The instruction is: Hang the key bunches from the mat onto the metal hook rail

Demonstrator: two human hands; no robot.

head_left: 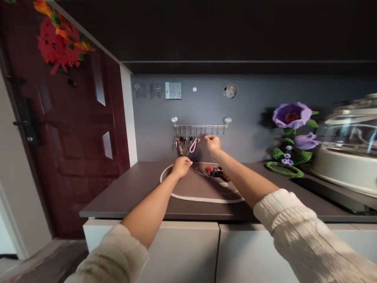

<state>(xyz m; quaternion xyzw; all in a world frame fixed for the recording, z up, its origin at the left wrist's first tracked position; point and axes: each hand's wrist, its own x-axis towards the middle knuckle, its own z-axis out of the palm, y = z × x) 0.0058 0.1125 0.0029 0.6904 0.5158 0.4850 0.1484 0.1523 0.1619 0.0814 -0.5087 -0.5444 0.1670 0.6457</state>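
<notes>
My right hand (212, 144) is raised just below the hook rail (200, 126), its fingers curled closed near the hooks. Whatever it may grip is hidden. Left of it, several keys hang in a row, among them a pink strap (193, 146) and a brown key fob (180, 147). Lower down, my left hand (182, 166) hovers over the back of the brown mat (188, 188), fingers loosely bent, thumb pointing right, nothing visible in them. On the mat under my right forearm lies a bunch of keys (216, 171) with a red charm (208, 169).
Purple knitted flowers (294, 116) and a clear-lidded white appliance (341, 157) stand on the right of the dark counter (123, 192). A flat black slab (332, 194) lies before them. Overhead is a dark cabinet (220, 31); a red-brown door (79, 129) is at left.
</notes>
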